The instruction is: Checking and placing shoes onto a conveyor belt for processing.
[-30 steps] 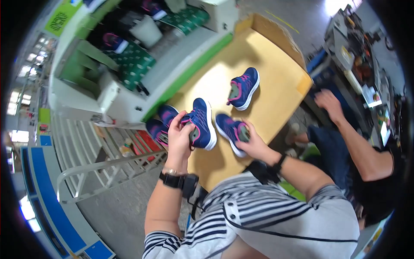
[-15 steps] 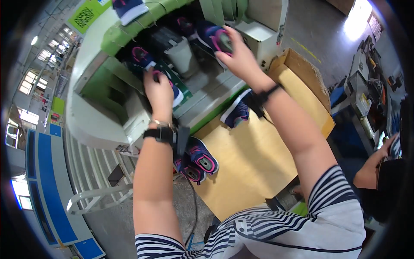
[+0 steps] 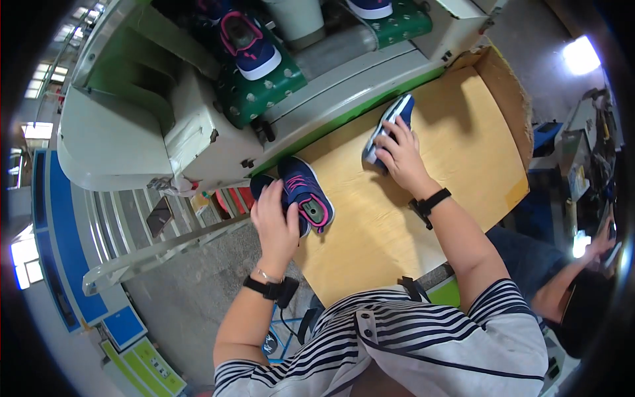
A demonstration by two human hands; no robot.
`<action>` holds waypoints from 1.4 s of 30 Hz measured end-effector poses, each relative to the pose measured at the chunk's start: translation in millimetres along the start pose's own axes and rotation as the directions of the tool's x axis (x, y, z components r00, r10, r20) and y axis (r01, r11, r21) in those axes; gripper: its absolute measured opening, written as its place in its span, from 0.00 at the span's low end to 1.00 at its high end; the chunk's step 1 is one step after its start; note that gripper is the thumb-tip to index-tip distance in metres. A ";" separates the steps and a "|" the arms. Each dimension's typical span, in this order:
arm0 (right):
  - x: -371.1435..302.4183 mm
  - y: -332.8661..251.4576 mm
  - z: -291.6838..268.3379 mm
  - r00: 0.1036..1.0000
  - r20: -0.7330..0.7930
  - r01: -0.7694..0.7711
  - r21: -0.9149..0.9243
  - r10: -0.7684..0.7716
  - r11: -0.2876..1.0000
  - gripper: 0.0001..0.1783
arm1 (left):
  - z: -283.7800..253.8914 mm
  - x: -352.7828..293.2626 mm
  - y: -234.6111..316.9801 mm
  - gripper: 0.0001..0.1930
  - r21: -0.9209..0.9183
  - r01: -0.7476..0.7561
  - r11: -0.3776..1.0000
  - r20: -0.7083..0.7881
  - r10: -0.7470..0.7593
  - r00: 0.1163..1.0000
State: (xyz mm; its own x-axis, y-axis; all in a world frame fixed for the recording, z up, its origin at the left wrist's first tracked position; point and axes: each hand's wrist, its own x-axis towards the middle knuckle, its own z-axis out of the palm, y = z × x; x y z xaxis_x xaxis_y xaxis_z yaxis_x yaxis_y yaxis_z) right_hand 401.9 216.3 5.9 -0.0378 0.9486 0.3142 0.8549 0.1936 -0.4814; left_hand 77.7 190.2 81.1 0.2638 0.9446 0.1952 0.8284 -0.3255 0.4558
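On the tan board (image 3: pixel 357 245), a pair of navy sneakers with pink trim stands at the left. My left hand (image 3: pixel 274 221) curls over the outer sneaker (image 3: pixel 260 185), its thumb between the pair, covering much of that shoe. Beside it the inner sneaker (image 3: pixel 305 188) rests upright, its pink-edged opening facing me. Farther right, my right hand (image 3: pixel 401 159) grips another navy sneaker (image 3: pixel 405 109), tipped so that its pale sole shows. Inside the machine, a navy and pink sneaker (image 3: pixel 248 46) sits on a green dotted belt (image 3: pixel 264 92).
The pale machine housing (image 3: pixel 344 86) runs along the board's far edge. A second belt holds another sneaker (image 3: pixel 370 8) at upper right. A torn cardboard edge (image 3: pixel 509 86) rises at the board's right. Metal rails (image 3: pixel 172 248) stand left; another person's arm (image 3: pixel 562 284) shows at right.
Both hands have left the sneakers inside the machine and come down to those on the board. The right-hand sneaker there is now tipped in my grip. The view has shifted lower.
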 end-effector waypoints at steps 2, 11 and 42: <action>-29.1 16.0 -12.5 0.998 -0.049 0.043 0.007 -0.043 0.999 0.22 | 9.1 -13.9 -1.6 0.27 -0.044 0.134 0.990 0.025 -0.133 0.991; -40.8 -70.5 -13.2 0.656 0.031 -0.740 0.224 0.754 0.634 0.50 | 44.2 -40.0 -40.4 0.25 0.104 0.206 0.973 -0.053 -0.201 0.978; -72.5 -192.7 -9.3 0.966 -0.111 0.257 0.276 -0.234 0.926 0.31 | 42.0 -13.1 -11.1 0.29 0.249 -0.249 0.936 0.184 0.207 0.961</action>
State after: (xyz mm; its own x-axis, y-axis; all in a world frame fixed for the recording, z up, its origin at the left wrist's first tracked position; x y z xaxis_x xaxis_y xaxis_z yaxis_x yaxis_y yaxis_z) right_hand 244.7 107.9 83.5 -0.1792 0.8429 0.5074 0.6391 0.4918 -0.5913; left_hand 85.8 183.2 36.9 0.5158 0.8480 0.1219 0.8326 -0.5297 0.1620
